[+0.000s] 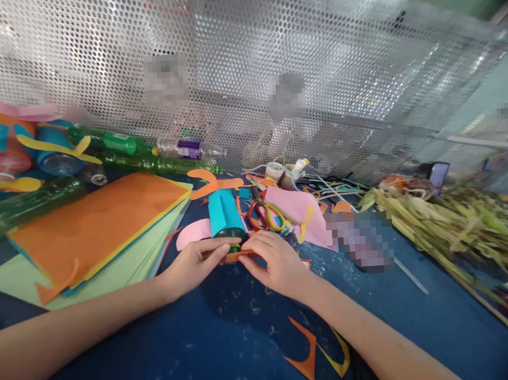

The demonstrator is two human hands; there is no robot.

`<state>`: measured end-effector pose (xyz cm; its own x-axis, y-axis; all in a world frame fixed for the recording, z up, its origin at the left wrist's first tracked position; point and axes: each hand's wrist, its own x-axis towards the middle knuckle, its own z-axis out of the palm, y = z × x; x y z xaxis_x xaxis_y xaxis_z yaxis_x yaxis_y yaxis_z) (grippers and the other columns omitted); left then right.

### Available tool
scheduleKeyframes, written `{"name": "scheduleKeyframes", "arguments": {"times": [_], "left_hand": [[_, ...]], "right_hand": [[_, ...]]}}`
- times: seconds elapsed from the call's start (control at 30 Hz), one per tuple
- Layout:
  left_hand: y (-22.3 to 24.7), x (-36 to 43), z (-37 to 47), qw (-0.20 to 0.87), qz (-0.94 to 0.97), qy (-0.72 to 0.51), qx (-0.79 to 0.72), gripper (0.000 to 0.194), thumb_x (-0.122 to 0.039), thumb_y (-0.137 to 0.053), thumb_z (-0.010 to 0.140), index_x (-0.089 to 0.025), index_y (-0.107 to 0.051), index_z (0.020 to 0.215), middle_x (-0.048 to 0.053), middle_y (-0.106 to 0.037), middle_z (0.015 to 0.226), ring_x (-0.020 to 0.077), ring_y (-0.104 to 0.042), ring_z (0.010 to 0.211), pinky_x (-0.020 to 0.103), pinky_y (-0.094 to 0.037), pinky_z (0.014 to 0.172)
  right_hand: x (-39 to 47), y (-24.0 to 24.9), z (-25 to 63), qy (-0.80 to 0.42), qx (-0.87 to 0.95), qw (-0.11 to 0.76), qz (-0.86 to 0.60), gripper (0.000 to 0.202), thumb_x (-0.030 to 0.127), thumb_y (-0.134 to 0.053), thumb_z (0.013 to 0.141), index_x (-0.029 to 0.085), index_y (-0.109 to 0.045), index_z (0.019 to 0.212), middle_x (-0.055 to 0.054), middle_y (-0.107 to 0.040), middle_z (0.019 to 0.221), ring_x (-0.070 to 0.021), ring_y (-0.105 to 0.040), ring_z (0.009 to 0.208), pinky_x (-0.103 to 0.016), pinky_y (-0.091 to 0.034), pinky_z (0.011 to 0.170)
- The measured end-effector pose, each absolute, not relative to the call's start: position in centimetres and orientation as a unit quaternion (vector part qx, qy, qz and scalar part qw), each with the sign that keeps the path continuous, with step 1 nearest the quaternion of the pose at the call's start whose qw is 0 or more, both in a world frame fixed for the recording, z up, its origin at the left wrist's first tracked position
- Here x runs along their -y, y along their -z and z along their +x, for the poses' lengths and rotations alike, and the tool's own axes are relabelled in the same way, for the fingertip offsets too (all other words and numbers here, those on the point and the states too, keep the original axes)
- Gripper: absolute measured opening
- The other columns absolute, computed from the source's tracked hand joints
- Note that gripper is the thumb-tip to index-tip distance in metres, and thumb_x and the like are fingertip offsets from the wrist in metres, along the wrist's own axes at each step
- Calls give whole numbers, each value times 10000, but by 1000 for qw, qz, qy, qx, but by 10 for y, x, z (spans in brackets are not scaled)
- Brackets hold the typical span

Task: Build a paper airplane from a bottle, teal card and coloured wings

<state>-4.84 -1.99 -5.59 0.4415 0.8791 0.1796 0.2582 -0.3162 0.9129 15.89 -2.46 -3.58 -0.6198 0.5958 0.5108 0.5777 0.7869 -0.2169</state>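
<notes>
A green plastic bottle with a blue paper wrap lies on the table, its neck pointing towards me. My left hand is closed at the bottle's neck, thumb and fingers pinching beside the green cap. An orange paper strip runs under the cap between both hands. With its fingers bent, my right hand grips the right end of that strip. Beyond the bottle lies an orange paper cut-out. A pink paper piece sits left of it. Red-handled scissors and yellow-handled scissors rest to the right.
Stacked coloured paper lies at left, with several green bottles behind. Pink paper and scraps are scattered about. Dried husks cover the right side. A perforated metal screen stands at the back.
</notes>
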Motion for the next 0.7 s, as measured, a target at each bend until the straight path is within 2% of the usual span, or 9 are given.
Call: {"name": "scheduleKeyframes", "arguments": {"times": [0.1,0.2,0.33,0.43,0.53,0.6,0.7], "left_hand": [[54,21,-49,440,735,-344,-385,365,-385,-491,881,-199,-617,1169,53,-681,1110,201,-627,1015,342,-513,903],[58,21,-48,449,728,-348,-384,428,-354,-656,771,-234,-607,1179,26,-678,1121,201,-633,992,344,-498,924],[64,20,-47,457,715,-356,-392,399,-315,-644,776,-252,-612,1168,7,-694,1073,173,-646,925,317,-512,883],[63,20,-47,436,729,-345,-399,416,-289,-616,782,-260,-593,1196,2,-703,1008,153,-645,846,301,-521,832],[61,21,-48,399,757,-328,-400,476,-178,-561,760,-266,-565,1227,-13,-699,904,127,-622,749,274,-517,760],[59,21,-48,391,766,-318,-399,534,-116,-528,725,-268,-554,1236,-25,-684,841,116,-606,709,254,-509,719],[55,23,-49,398,767,-308,-398,542,-137,-547,723,-262,-538,1250,-20,-678,841,132,-617,741,262,-504,729]], "right_hand": [[25,39,158,9,895,294,-334,245,397,-599,846,154,-596,874,-57,-653,812,-193,-584,801,-333,-457,749],[25,42,158,28,893,290,-343,190,352,-583,866,165,-602,835,-41,-653,764,-187,-586,759,-318,-454,716],[23,40,159,32,901,257,-348,125,292,-606,854,168,-611,836,-34,-667,779,-184,-596,760,-310,-453,716],[18,28,165,41,905,191,-379,77,227,-617,834,168,-622,882,-47,-687,848,-206,-616,820,-337,-455,765],[17,4,178,28,865,151,-478,73,184,-584,838,180,-622,900,-40,-692,901,-203,-628,857,-328,-451,775],[20,-13,191,16,832,101,-545,76,243,-579,841,180,-623,846,-43,-689,862,-204,-632,811,-309,-448,705],[32,-29,215,-51,779,-58,-622,204,374,-591,813,186,-634,747,-47,-675,716,-221,-634,663,-286,-402,539]]}}
